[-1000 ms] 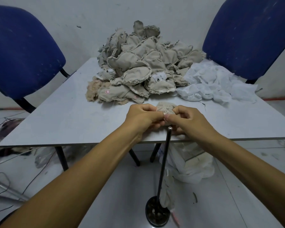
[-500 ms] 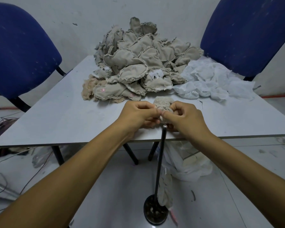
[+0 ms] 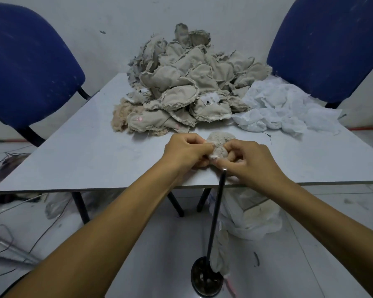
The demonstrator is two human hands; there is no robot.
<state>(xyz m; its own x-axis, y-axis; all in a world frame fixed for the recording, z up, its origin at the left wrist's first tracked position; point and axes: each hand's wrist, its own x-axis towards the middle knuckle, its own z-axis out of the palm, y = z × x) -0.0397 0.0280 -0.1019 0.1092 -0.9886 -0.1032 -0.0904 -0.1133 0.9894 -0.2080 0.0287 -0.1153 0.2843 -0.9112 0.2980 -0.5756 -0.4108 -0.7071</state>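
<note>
My left hand [image 3: 186, 150] and right hand [image 3: 251, 161] both pinching fuzzy plush piece [image 3: 221, 143] at table [image 3: 95, 151] front edge, just above rod [image 3: 216, 211] tip. Guessing mid-turn. Whole pile [image 3: 187, 87] behind left to do lol.

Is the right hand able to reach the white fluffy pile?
Probably yes: the white pile lies uncovered just beyond the right hand, though that hand grips the plush piece.

Fuzzy cloth piece [image 3: 220, 145]; matt smooth table [image 3: 91, 153]; dark metal rod [image 3: 216, 211].
</note>
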